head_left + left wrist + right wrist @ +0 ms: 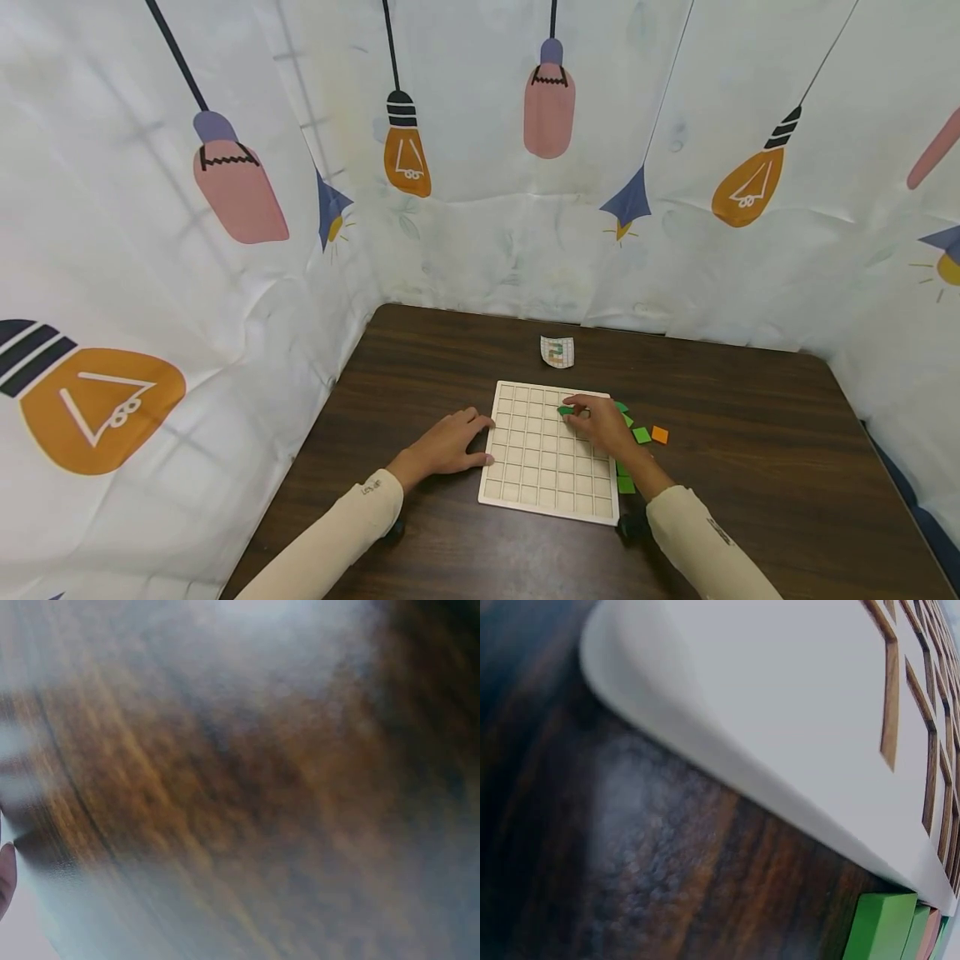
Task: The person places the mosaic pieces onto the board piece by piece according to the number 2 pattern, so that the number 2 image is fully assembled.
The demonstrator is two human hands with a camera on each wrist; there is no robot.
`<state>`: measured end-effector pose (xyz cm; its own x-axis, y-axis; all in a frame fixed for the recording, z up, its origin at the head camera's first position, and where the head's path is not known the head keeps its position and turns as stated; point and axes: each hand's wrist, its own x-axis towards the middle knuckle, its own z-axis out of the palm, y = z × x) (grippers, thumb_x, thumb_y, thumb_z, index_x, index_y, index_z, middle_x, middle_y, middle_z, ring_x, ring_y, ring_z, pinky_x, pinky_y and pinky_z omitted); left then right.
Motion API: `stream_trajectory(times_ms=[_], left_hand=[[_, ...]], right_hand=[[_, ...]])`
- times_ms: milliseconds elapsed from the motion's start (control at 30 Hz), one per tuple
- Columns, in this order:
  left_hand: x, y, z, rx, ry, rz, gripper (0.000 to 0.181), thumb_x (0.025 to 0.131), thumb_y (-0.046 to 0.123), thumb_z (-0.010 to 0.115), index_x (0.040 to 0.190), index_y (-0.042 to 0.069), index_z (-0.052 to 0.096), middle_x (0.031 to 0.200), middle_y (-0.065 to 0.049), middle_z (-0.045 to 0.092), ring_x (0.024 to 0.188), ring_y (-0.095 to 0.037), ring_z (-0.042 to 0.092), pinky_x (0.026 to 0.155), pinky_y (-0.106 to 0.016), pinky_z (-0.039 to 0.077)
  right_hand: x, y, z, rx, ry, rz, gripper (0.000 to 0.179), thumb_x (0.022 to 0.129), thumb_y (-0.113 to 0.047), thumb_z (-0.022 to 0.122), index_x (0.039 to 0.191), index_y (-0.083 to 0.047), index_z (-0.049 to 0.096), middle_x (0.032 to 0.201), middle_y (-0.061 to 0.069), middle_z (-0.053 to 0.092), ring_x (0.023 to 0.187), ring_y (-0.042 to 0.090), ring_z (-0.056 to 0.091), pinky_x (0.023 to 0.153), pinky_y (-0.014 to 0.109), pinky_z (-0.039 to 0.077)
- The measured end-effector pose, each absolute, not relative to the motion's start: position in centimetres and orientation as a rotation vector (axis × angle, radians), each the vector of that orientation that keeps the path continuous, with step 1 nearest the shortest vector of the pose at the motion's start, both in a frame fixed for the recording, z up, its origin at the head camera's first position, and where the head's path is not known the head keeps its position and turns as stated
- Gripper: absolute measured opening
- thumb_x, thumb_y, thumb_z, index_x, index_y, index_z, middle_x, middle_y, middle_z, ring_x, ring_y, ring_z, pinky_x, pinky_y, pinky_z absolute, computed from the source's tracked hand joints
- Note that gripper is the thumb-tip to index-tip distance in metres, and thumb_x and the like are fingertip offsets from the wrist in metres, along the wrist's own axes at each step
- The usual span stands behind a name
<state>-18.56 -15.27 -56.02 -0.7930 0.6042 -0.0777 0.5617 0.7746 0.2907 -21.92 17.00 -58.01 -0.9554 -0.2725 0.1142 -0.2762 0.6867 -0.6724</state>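
Observation:
A pale square board (543, 462) with a grid of recessed squares lies on the dark wooden table. My left hand (444, 443) rests at its left edge, with fingers and thumb spread along the rim. Over the board's upper right part, my right hand (603, 425) pinches a dark green tile (565, 410) between thumb and fingers. The right wrist view shows a rounded corner of the board and a green block (880, 928) beside its edge. Just a fingertip (7, 874) shows at the left border of the left wrist view.
Along the board's right side lie several green tiles (626, 485), partly behind the right forearm. Farther right is an orange tile (660, 434). Beyond the board lies a small paper card (557, 352) printed with a coloured grid. A patterned white curtain (480, 250) surrounds the table (750, 450).

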Motion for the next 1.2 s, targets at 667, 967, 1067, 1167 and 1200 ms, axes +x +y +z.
stream_trajectory(times_ms=[667,967,1067,1167,1200], left_hand=[[-18.6,-15.2,-56.1,0.93,2.798,0.379,0.063,0.092,0.058,0.065,0.141,0.019,0.055,0.115,0.0,0.057,0.098,-0.014,0.054,0.093,-0.039,0.047],[-18.6,-15.3,-56.1,0.931,2.797,0.387,0.063,0.092,0.057,0.065,0.14,0.019,0.055,0.115,0.0,0.057,0.098,-0.013,0.053,0.093,-0.039,0.046],[-18.6,-15.3,-56.1,0.939,2.801,0.382,0.063,0.092,0.057,0.065,0.14,0.019,0.055,0.114,0.0,0.057,0.098,-0.013,0.054,0.093,-0.039,0.047],[-18.6,-15.3,-56.1,0.938,2.803,0.38,0.062,0.092,0.057,0.065,0.14,0.019,0.055,0.115,0.0,0.057,0.099,-0.014,0.054,0.093,-0.04,0.047],[-18.6,-15.3,-56.1,0.937,2.803,0.381,0.062,0.092,0.057,0.065,0.14,0.019,0.055,0.115,0.0,0.057,0.099,-0.014,0.054,0.094,-0.04,0.047]], right_hand=[[-21.8,17.1,-58.1,0.501,-2.845,1.075,0.021,0.086,-0.017,0.08,0.105,-0.01,0.077,0.09,-0.001,0.071,0.067,0.006,0.052,0.06,0.025,0.043],[-21.7,17.2,-57.5,0.492,-2.886,1.034,0.023,0.086,-0.019,0.08,0.106,-0.009,0.078,0.088,-0.002,0.07,0.072,0.009,0.054,0.063,0.026,0.044],[-21.8,17.2,-57.3,0.503,-2.922,1.027,0.025,0.086,-0.018,0.079,0.109,-0.008,0.078,0.089,-0.002,0.07,0.075,0.009,0.056,0.065,0.028,0.046],[-21.8,17.2,-57.1,0.518,-2.945,1.025,0.026,0.087,-0.018,0.079,0.11,-0.008,0.077,0.09,-0.002,0.071,0.078,0.01,0.058,0.068,0.031,0.048],[-21.9,17.2,-57.1,0.52,-2.951,1.034,0.026,0.087,-0.018,0.079,0.11,-0.007,0.077,0.09,-0.002,0.07,0.079,0.011,0.058,0.069,0.032,0.048]])
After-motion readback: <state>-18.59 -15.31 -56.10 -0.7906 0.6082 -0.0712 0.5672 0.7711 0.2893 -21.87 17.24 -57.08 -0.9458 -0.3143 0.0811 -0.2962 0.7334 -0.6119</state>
